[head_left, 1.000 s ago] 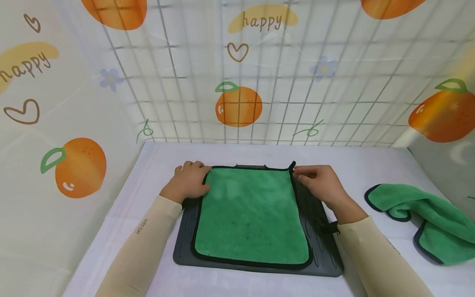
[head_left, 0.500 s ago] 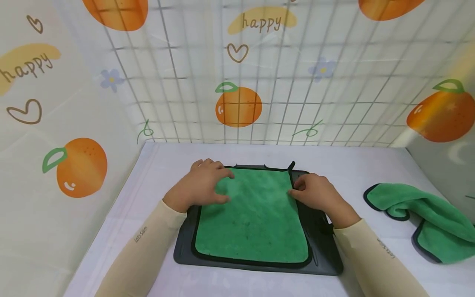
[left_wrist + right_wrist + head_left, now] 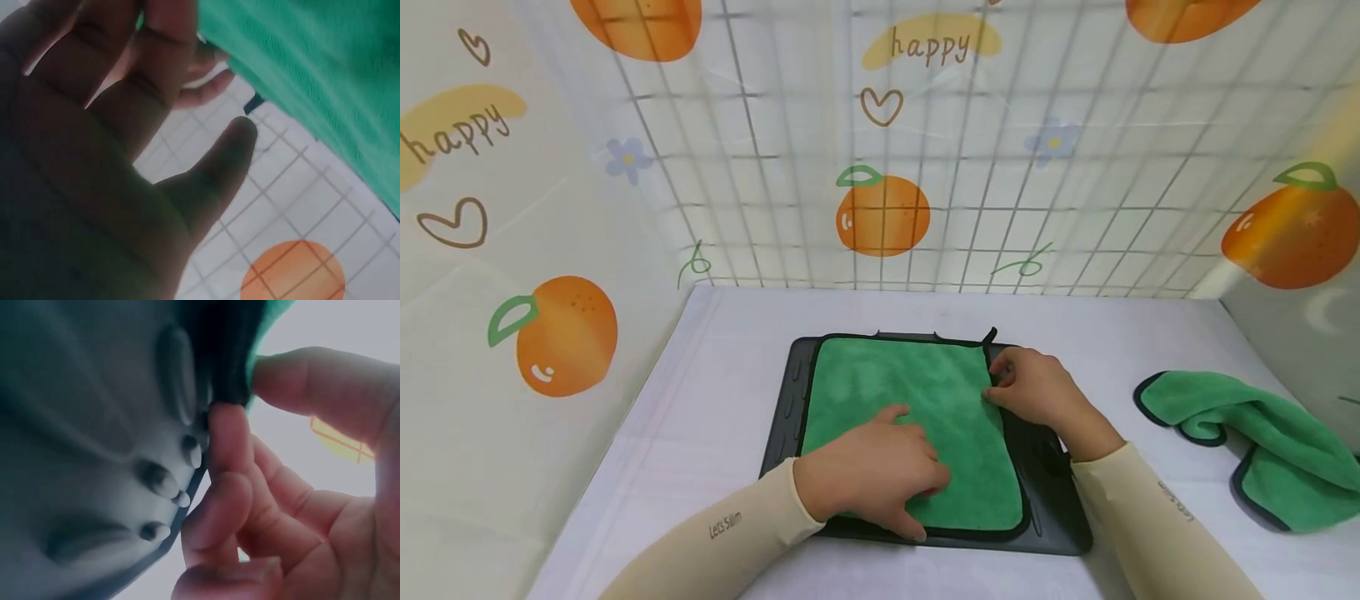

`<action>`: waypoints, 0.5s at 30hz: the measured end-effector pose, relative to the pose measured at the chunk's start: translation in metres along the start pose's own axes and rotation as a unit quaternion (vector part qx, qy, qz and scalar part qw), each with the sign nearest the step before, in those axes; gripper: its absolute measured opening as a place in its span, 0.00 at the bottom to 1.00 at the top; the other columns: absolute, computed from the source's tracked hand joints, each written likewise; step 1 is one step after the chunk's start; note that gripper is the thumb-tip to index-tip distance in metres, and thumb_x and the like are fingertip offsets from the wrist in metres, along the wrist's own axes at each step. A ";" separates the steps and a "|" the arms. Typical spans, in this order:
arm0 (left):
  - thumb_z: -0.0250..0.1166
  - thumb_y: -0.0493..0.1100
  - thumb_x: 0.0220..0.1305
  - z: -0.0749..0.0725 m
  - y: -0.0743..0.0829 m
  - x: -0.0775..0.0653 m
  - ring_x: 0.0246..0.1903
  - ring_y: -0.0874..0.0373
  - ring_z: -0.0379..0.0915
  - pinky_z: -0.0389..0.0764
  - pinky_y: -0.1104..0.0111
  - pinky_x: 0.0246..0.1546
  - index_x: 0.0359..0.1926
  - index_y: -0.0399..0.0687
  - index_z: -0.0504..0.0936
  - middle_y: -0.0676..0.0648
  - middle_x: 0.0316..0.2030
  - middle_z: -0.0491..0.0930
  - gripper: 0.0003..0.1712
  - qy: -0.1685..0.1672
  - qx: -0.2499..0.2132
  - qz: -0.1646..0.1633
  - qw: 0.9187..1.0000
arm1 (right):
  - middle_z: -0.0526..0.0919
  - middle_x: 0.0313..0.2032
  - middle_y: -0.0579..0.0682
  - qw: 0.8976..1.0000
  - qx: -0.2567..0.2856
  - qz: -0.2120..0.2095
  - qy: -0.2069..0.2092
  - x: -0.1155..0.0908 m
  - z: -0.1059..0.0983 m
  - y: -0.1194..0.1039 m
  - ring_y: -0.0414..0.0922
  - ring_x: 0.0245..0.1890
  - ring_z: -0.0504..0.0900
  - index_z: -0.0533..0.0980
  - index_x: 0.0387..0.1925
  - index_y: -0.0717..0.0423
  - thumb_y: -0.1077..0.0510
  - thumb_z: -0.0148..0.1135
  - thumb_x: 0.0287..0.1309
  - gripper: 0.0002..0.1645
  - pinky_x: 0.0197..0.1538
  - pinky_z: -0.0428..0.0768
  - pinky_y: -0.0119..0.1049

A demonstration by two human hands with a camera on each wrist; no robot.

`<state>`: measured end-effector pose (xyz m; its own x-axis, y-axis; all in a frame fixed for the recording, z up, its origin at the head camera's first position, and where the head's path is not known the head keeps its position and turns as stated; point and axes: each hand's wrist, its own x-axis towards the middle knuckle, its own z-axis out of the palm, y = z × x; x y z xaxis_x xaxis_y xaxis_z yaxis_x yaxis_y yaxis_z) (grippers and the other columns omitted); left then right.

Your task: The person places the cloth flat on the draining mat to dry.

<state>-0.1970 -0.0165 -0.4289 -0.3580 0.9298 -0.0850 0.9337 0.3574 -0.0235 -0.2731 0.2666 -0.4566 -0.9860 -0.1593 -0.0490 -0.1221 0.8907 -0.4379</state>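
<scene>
A green towel point(image 3: 850, 379) with black edging lies spread over a dark grey ridged mat point(image 3: 782, 408), a small black loop at its far right corner. My left hand point(image 3: 883, 471) is over the lower middle of the towel, fingers spread and nothing between them; whether it touches the cloth I cannot tell. At the towel's right border, my right hand point(image 3: 1037, 387) pinches the black edge. In the right wrist view, thumb point(image 3: 300, 378) and index finger lie on either side of that dark edging point(image 3: 234, 356), beside the mat's raised bumps point(image 3: 178, 375).
A second green towel point(image 3: 1262, 433) with dark edging lies crumpled on the white tabletop point(image 3: 715, 333) at the right. Behind the table stands a wire grid wall point(image 3: 970, 150) under a sheet printed with oranges.
My left hand let go of the towel's far left corner and swept across to its lower middle. My right hand slid from the far right corner down the right edge.
</scene>
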 end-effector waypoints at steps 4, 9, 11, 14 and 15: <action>0.77 0.65 0.56 0.003 0.007 0.003 0.37 0.66 0.74 0.67 0.40 0.67 0.25 0.67 0.75 0.69 0.22 0.68 0.20 -0.017 0.008 0.001 1.000 | 0.87 0.35 0.52 1.000 -0.014 0.009 0.004 -0.003 -0.003 0.000 0.51 0.35 0.85 0.81 0.47 0.60 0.51 0.74 0.60 0.20 0.39 0.81 0.53; 0.77 0.59 0.56 0.006 0.011 0.003 0.33 0.70 0.72 0.68 0.40 0.65 0.25 0.68 0.76 0.71 0.20 0.68 0.16 -0.027 -0.003 0.001 1.000 | 0.86 0.34 0.51 1.000 -0.027 0.014 -0.001 -0.006 -0.005 -0.001 0.48 0.33 0.83 0.80 0.45 0.59 0.52 0.73 0.61 0.18 0.37 0.80 0.51; 0.77 0.57 0.56 0.007 0.012 0.003 0.32 0.70 0.72 0.68 0.40 0.66 0.24 0.68 0.76 0.71 0.20 0.68 0.16 -0.028 -0.006 0.000 1.000 | 0.86 0.34 0.50 0.999 -0.034 0.017 -0.003 -0.007 -0.005 -0.002 0.48 0.33 0.83 0.80 0.46 0.58 0.51 0.73 0.62 0.18 0.37 0.80 0.51; 0.78 0.54 0.54 0.007 0.013 0.002 0.29 0.71 0.70 0.67 0.39 0.66 0.23 0.66 0.75 0.70 0.18 0.68 0.17 -0.033 -0.017 -0.002 0.999 | 0.87 0.36 0.50 0.999 -0.040 0.016 -0.002 -0.008 -0.005 -0.004 0.48 0.35 0.84 0.81 0.46 0.58 0.49 0.72 0.64 0.19 0.38 0.81 0.51; 0.78 0.53 0.53 0.007 0.013 0.000 0.28 0.71 0.69 0.67 0.39 0.66 0.23 0.66 0.74 0.70 0.18 0.67 0.17 -0.033 -0.019 -0.003 0.999 | 0.87 0.37 0.50 0.999 -0.041 0.010 0.001 -0.009 -0.005 -0.004 0.48 0.35 0.84 0.81 0.47 0.58 0.48 0.71 0.65 0.19 0.39 0.81 0.51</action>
<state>-0.1851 -0.0128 -0.4366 -0.3619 0.9200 -0.1506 0.9297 0.3680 0.0138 -0.2648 0.2668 -0.4505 -0.9887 -0.1394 -0.0550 -0.1105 0.9259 -0.3613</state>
